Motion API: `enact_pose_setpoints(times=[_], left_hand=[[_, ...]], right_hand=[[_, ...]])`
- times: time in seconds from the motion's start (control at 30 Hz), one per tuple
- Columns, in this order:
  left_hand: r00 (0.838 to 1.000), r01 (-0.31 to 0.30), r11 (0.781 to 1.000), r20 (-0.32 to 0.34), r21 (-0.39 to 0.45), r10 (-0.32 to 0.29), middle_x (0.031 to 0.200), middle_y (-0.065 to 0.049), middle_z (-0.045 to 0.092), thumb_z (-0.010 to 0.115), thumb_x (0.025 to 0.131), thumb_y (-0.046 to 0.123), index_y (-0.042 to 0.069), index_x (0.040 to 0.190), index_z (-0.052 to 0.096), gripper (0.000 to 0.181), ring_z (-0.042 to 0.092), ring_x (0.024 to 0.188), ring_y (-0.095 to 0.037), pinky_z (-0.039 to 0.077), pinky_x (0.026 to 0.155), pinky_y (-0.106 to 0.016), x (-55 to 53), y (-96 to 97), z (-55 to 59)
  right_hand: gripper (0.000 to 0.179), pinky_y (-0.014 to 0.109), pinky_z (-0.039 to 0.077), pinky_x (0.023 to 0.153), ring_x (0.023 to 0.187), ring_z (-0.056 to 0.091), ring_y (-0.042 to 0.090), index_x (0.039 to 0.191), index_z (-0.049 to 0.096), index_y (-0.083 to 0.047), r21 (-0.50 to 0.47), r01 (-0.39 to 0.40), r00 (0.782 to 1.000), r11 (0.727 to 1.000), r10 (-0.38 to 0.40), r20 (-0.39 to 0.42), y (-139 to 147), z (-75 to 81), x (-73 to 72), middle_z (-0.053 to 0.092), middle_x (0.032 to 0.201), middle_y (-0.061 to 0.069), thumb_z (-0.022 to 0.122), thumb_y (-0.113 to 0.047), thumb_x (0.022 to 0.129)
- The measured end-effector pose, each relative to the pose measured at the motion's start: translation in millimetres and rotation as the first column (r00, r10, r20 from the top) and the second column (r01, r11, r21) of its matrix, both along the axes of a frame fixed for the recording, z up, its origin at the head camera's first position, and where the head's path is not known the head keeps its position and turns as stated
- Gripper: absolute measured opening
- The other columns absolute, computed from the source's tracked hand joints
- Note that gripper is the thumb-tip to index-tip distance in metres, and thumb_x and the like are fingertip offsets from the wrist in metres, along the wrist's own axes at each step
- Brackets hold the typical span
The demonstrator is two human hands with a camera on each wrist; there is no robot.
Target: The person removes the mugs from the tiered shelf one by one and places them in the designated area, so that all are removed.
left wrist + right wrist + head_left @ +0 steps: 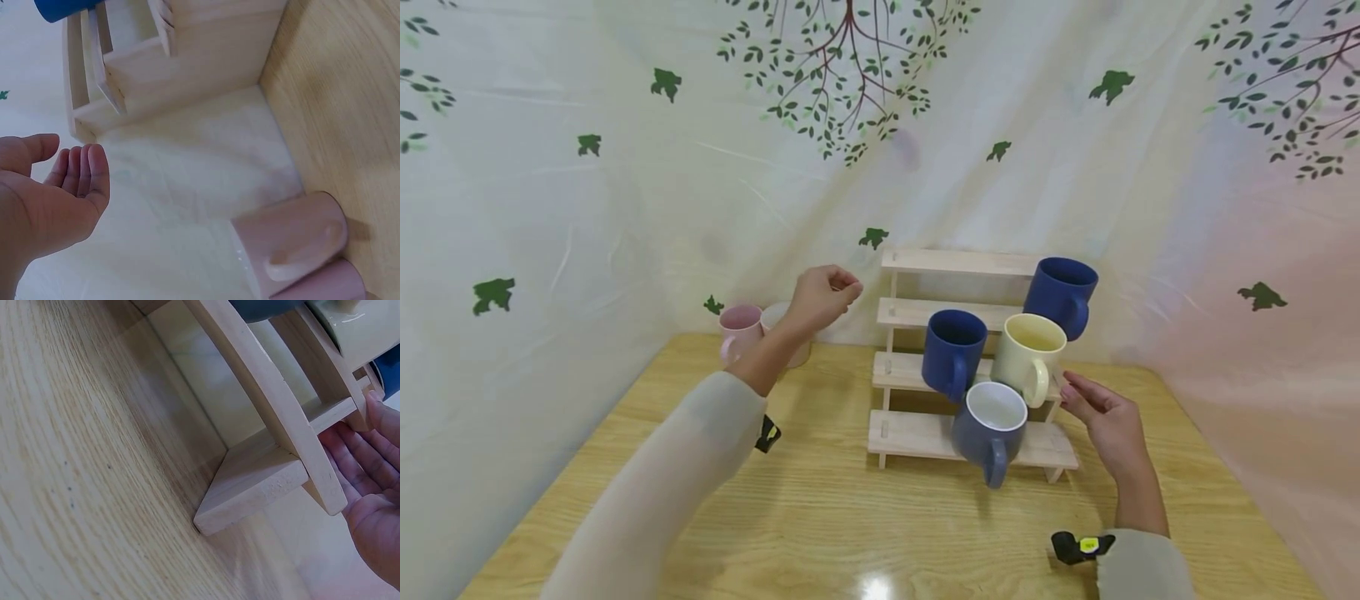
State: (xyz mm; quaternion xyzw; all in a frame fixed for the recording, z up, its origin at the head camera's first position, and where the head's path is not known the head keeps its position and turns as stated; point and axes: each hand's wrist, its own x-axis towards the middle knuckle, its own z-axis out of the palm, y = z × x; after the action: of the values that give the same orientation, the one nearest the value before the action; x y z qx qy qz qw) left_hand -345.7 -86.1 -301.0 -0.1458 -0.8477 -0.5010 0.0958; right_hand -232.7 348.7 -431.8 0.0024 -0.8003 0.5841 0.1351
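Note:
A tiered wooden stand holds several mugs. My right hand is at its right end; in the right wrist view the thumb lies at a step's edge and the fingers pass beneath, gripping the stand. My left hand is in the air left of the stand, its fingers loosely bent around nothing. On the stand are a dark blue mug at upper right, another dark blue mug, a pale yellow mug beside it, and a grey-blue mug with a white inside on the lowest step.
Behind my left forearm, a pink mug and a pale mug, partly hidden, stand at the back left of the wooden table. A white cloth with leaf prints hangs behind the stand.

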Motion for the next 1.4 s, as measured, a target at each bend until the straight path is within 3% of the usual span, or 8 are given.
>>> enact_pose_setpoints(times=[0.2,0.5,1.03,1.2,1.4], left_hand=[[0.999,0.042,0.999,-0.031,-0.029,-0.043,0.101,-0.013,0.07,0.068,0.1,0.019,0.001,0.107,0.07,0.02,0.068,0.088,-0.025,0.058,0.074,-0.032,0.7,26.7,10.2],[0.989,0.101,0.986,-0.095,-0.131,-0.114,0.103,-0.01,0.071,0.067,0.101,0.02,0.003,0.11,0.069,0.02,0.066,0.098,-0.024,0.057,0.086,-0.035,4.4,64.6,19.1],[0.972,0.198,0.96,-0.089,-0.199,-0.219,0.105,-0.005,0.07,0.065,0.103,0.025,0.007,0.113,0.068,0.021,0.065,0.099,-0.019,0.056,0.086,-0.028,12.4,116.5,22.1],[0.962,0.222,0.954,-0.114,-0.203,-0.248,0.102,-0.003,0.07,0.065,0.102,0.026,0.008,0.111,0.069,0.02,0.064,0.096,-0.016,0.055,0.083,-0.025,18.7,133.4,27.3],[0.936,0.281,0.939,-0.158,-0.196,-0.313,0.096,-0.001,0.07,0.065,0.102,0.024,0.007,0.109,0.07,0.018,0.065,0.087,-0.011,0.053,0.074,-0.019,25.3,155.7,25.5]], right_hand=[[0.058,0.008,0.051,0.085,0.093,0.071,-0.002,0.145,0.052,0.003,0.004,0.01,1.0,1.0,-0.01,0.0,3,-1.7,-1.8,0.067,0.115,-0.022,0.067,-0.031,0.101],[0.058,0.009,0.052,0.085,0.092,0.071,-0.002,0.144,0.053,0.004,0.006,0.004,1.0,1.0,-0.004,-0.02,2,-1.8,-2.8,0.067,0.114,-0.022,0.068,-0.03,0.1],[0.058,0.009,0.051,0.086,0.095,0.07,-0.003,0.147,0.052,0.001,0.011,0.0,1.0,1.0,0.0,0.007,4,-3.0,-2.5,0.066,0.115,-0.02,0.066,-0.032,0.101],[0.058,0.009,0.051,0.085,0.094,0.07,-0.003,0.145,0.053,0.002,0.01,0.003,1.0,1.0,-0.003,-0.009,3,-2.1,-1.1,0.066,0.114,-0.02,0.066,-0.033,0.101],[0.055,0.011,0.053,0.085,0.09,0.071,-0.002,0.141,0.055,0.007,0.01,-0.002,0.998,1.0,0.003,-0.061,2,-3.2,-2.7,0.068,0.11,-0.022,0.067,-0.028,0.101]])
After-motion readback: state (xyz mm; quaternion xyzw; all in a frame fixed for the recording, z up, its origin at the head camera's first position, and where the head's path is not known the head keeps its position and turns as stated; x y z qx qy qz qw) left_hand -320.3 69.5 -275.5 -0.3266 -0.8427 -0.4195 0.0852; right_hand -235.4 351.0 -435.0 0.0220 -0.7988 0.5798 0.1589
